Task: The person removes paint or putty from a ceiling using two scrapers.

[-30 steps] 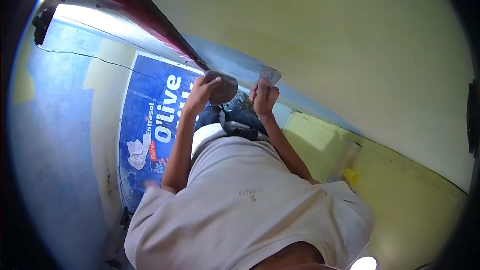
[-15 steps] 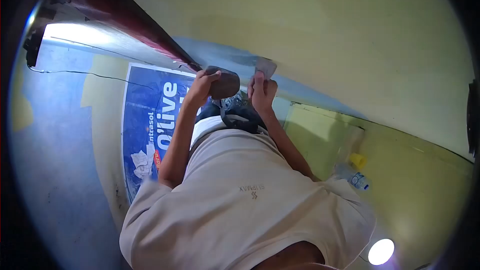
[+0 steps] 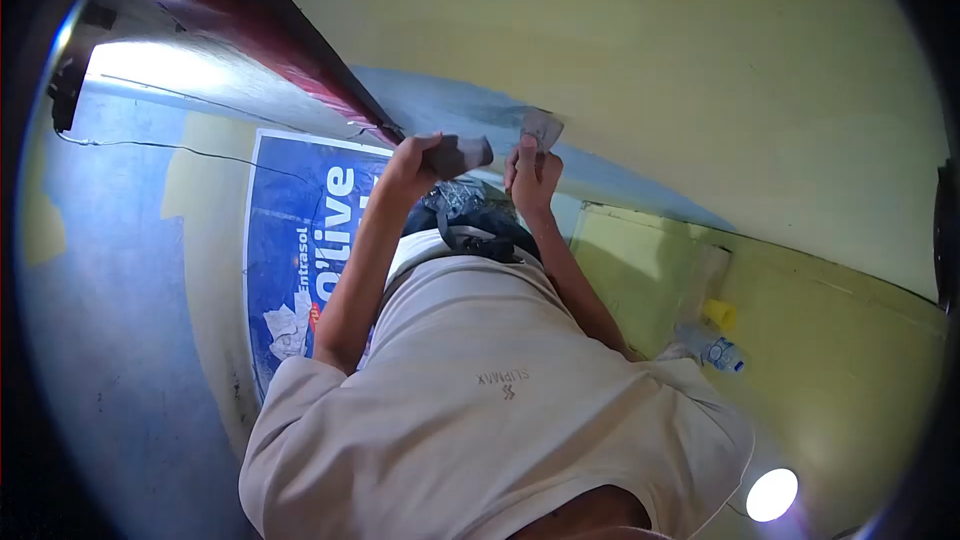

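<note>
My left hand [image 3: 408,168] is closed round one end of a dark grey, flat, slab-like piece [image 3: 464,155]; its exact kind does not show. The piece is tilted, its free end pointing right. My right hand [image 3: 533,178] pinches a thin grey scraper blade [image 3: 542,127], with a finger laid along it. The blade lies over the blue strip at the foot of the yellow wall [image 3: 650,60]; whether it touches cannot be told. A small gap separates the two hands, in front of my waist.
A dark red beam-like edge [image 3: 270,30] runs down toward my left hand. A blue poster [image 3: 285,180] is at the left. To the right are a plastic bottle [image 3: 722,353], a yellow cup-like thing [image 3: 719,314] and a bright round lamp [image 3: 772,495].
The dark slab in my left hand has tipped and now shows a narrower face. My right hand and the scraper have shifted slightly right and remain near the wall.
</note>
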The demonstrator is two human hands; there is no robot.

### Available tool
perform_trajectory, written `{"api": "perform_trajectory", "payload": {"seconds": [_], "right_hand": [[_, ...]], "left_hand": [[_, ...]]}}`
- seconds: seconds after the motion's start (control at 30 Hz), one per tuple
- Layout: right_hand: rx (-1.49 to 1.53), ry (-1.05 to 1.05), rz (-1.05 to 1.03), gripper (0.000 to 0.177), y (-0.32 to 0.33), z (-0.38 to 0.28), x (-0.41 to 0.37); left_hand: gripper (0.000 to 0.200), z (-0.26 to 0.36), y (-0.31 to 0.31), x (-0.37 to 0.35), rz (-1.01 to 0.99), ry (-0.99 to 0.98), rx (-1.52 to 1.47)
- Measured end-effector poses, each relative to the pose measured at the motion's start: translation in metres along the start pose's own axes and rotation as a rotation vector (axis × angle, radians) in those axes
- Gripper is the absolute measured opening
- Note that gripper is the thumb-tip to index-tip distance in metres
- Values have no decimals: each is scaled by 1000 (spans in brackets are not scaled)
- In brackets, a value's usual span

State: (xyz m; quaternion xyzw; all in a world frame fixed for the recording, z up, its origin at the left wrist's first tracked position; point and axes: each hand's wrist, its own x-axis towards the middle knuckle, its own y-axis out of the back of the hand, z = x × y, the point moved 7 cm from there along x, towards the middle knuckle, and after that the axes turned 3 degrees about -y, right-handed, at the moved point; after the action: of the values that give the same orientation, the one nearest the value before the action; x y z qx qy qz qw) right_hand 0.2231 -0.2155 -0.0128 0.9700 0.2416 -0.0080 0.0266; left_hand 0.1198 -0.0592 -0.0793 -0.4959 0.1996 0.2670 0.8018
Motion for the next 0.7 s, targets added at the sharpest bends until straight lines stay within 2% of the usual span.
{"api": "perform_trajectory", "payload": {"seconds": [0.03, 0.07, 0.17, 0.23, 0.3, 0.4, 0.43, 0.5, 0.53, 0.6, 0.7], "right_hand": [[-12, -5, 14, 59, 3, 2, -1], [-22, -8, 24, 59, 6, 4, -1], [31, -84, 29, 58, 24, 25, -11], [-2, -177, 19, 60, 40, 37, -27], [36, -165, 83, 58, 49, 44, -37], [58, -240, 114, 56, 54, 48, -43], [50, -245, 79, 53, 52, 49, -44], [34, -247, 9, 47, 49, 54, -43], [68, -187, -77, 42, 41, 34, -42], [13, -174, -127, 42, 41, 37, -46], [-9, -207, -134, 40, 54, 69, -54]], "left_hand": [[28, 5, -8, 7, -36, -6, -65], [26, 13, -5, 13, 74, -42, -131], [22, 53, -18, -4, 18, -86, -223], [24, 86, -17, -29, -99, -154, -174], [29, 121, -53, -80, -190, -266, -143], [33, 110, -30, -65, -200, -179, -14], [32, 95, -53, -64, -290, -39, 9], [30, 42, -34, -18, -223, 129, -54], [30, 36, -56, -20, -236, 134, -82], [29, 29, -97, -30, -265, 158, -134], [23, 46, -111, -49, -215, 147, -271]]}}
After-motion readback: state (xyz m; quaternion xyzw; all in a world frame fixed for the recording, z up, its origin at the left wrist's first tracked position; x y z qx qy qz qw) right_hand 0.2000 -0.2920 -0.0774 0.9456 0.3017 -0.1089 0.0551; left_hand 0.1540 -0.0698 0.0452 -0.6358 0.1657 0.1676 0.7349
